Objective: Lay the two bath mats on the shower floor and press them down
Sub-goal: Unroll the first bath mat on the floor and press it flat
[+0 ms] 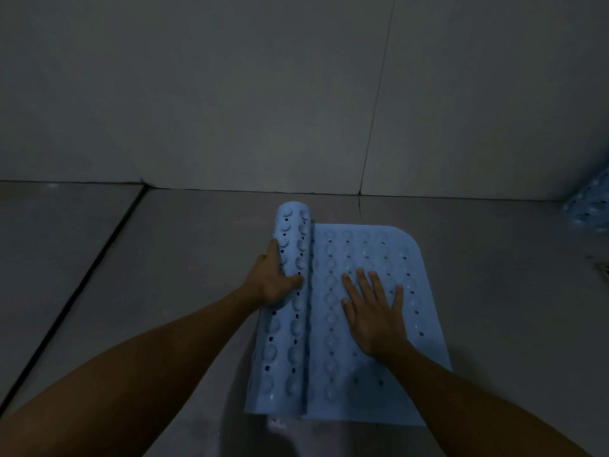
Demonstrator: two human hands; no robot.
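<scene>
Two bare forearms in view, no sleeves reaching them. Left hand (pixel 268 278) bare: no glove, ring or watch seen. Right hand (pixel 374 313) likewise bare, nails short, wrist unadorned.

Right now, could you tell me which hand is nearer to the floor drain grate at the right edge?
Right. The right hand lies flat on the unrolled part of the light blue rubber bath mat, towards the drain grate. The left hand grips the mat's rolled portion, farther away.
</scene>
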